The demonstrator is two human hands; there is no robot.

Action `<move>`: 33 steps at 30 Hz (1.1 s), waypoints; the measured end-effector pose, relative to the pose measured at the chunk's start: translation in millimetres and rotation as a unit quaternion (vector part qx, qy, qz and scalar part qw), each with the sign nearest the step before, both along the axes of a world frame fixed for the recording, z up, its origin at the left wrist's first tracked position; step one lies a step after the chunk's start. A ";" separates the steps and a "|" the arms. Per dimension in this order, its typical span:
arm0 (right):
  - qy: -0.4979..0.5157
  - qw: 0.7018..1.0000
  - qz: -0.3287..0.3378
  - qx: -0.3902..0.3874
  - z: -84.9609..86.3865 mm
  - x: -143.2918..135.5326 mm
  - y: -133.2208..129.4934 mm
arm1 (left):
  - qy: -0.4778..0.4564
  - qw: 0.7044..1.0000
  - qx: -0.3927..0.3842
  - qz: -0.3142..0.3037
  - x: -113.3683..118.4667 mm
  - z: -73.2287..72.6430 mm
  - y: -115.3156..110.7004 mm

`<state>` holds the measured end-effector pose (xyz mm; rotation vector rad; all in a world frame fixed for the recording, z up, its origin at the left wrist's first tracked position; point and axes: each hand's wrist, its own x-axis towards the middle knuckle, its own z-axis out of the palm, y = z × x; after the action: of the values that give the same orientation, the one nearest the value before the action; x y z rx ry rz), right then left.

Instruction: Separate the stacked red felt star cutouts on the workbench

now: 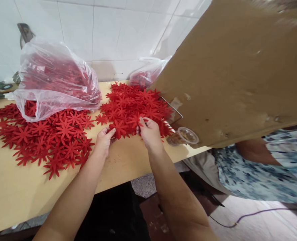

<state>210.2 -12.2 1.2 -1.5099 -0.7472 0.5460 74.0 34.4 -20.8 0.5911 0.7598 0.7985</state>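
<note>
Red flower-shaped cutouts with narrow petals lie in two heaps on the table. At the front edge of the right heap (135, 100), my left hand (103, 140) is closed, thumb and fingers pinching the petal of a red flower cutout (120, 129). My right hand (149, 132) is closed too, its thumb and forefinger pinched at a red petal of another cutout on the same heap. The wider left heap (65, 130) spreads beside my left forearm.
A clear plastic bag (60, 77) of red cutouts rests on the left heap, and another bag (148, 73) stands against the tiled wall. A large cardboard sheet (228, 73) slants at the right, beside a bent wire (174, 108) and a clear plastic cup (187, 135). Behind it sits another person (248, 174).
</note>
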 end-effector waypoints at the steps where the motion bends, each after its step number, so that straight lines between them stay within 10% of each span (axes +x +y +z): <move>1: -0.005 1.000 -0.010 -0.003 0.0 -0.8 -0.1 | 0.002 1.000 0.002 0.000 0.0 -0.2 0.0; 19: 0.219 0.967 0.126 0.011 9.4 12.8 3.2 | 0.016 1.000 0.008 0.005 -0.1 1.6 -1.5; 33: 0.246 0.966 0.061 0.056 30.9 54.9 31.5 | 0.034 0.999 0.014 0.003 1.7 2.9 -2.0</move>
<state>265.1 19.3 32.1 -1.1597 -0.4730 0.9143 75.7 32.4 -17.9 0.6440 0.8140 0.7978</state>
